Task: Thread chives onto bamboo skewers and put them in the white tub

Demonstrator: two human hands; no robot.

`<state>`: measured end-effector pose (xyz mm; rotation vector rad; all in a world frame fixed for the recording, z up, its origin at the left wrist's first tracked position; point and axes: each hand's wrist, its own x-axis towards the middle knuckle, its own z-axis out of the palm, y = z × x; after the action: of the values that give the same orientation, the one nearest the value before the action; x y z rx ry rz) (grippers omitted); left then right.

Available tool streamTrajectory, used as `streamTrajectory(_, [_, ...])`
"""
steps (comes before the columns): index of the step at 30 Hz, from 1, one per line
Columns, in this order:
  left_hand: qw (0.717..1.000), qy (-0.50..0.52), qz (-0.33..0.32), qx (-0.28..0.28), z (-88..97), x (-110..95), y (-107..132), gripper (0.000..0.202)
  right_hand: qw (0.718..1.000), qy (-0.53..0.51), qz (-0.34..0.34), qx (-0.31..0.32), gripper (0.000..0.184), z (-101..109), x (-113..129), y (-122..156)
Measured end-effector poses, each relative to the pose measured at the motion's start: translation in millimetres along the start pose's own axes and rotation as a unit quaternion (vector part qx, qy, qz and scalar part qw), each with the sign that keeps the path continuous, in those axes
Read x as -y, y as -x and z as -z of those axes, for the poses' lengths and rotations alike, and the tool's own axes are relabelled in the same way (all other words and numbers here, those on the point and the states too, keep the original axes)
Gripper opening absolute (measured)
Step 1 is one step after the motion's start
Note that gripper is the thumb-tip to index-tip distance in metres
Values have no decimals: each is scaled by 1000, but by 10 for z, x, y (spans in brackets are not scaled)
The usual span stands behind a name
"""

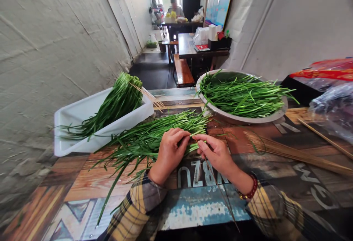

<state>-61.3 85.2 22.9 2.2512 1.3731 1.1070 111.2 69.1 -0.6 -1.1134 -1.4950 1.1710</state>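
A loose pile of green chives (pixel 149 134) lies across the painted wooden table (pixel 82 182). My left hand (pixel 169 152) rests on the pile and pinches a few chive stalks near their cut ends. My right hand (pixel 216 152) pinches the same stalks at their tips and also holds a thin bamboo skewer (pixel 220 193) that runs back toward me. The two hands' fingertips almost touch.
A white plastic tray (pixel 79 123) at the left holds skewered chive bundles (pixel 116 105). A metal basin (pixel 239 117) of chives stands at the back right. A heap of bamboo skewers (pixel 292 154) and plastic bags (pixel 333 108) lie at the right. A person sits at a far table (pixel 174 7).
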Motion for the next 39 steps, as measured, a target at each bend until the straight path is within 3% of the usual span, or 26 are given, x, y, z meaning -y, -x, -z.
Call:
streamTrajectory(6, [1000,-9,13,-6,5,-22,3,12,995,67,68,-25,26,66,26,-39])
streamTrajectory(14, [998,-35,23,-49,29,0,-4,13,991,90,84,-46,28,146,25,-80])
streamTrajectory(20, [1000,-21,-19,1,31,-50,-3,13,965,168,167,-114,17,193,4,-127])
streamTrajectory(26, [999,-11,-42,31,28,-81,1,13,956,205,193,-81,8,222,54,-129])
streamTrajectory(32, [998,-10,-52,29,14,-77,6,14,943,231,226,-78,10,224,89,-110])
streamTrajectory(39, [995,-60,-76,26,15,-74,7,16,956,192,206,-80,12,183,88,-108])
